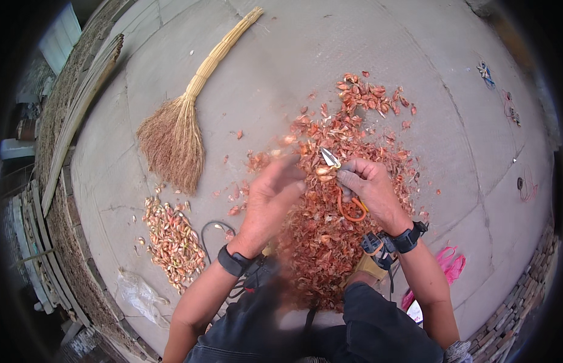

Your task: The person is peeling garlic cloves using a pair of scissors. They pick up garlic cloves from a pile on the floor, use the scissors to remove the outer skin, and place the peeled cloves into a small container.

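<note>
My right hand grips scissors with orange handles, their blades pointing away from me. At the tips of its thumb and forefinger are a few pale golden bulbs, like small onions or shallots; whether these are pinched or lie behind is hard to tell. My left hand hovers to the left, thumb and fingers apart and blurred, with nothing visible in it. Beneath both hands spreads a heap of dry reddish bulb skins, with fuller reddish bulbs at its far end.
Left of the heap lies a pile of small cleaned bulbs, below a straw broom. A clear plastic bag rests nearer me. A pink plastic bag is at the right. Wooden planks line the left edge of the concrete floor.
</note>
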A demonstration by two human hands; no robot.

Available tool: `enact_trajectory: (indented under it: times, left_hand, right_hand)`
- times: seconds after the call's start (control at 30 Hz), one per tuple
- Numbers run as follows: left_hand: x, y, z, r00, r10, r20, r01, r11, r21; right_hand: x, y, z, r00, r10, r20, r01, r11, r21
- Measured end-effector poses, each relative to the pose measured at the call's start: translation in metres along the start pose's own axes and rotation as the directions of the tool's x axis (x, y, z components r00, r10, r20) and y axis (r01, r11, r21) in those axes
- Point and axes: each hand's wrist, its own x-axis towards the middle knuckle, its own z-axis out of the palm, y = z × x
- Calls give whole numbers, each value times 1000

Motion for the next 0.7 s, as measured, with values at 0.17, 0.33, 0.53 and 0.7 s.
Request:
enact_trajectory:
  times: [0.17, 0.33, 0.53, 0.7]
  left_hand:
    - [-11, -6, 1, 989, -99, 110, 89, 991, 95]
    - [-22, -15, 2, 995, -99, 2, 99, 994, 44]
    - [-29, -19, 5, 996, -75, -42, 75, 997, -10]
    - [-33, -30, -2, 999, -19, -35, 21, 998, 64]
  right_hand:
    - [-14, 2, 14, 996, -60, 61, 63, 996, -58]
    - [-15, 0, 24, 992, -63, 114, 44, 986, 159]
    - [-20, 7, 34, 986, -72, 150, 56, 992, 111]
    - [-22, 8, 41, 977, -175, 120, 173, 985, 24]
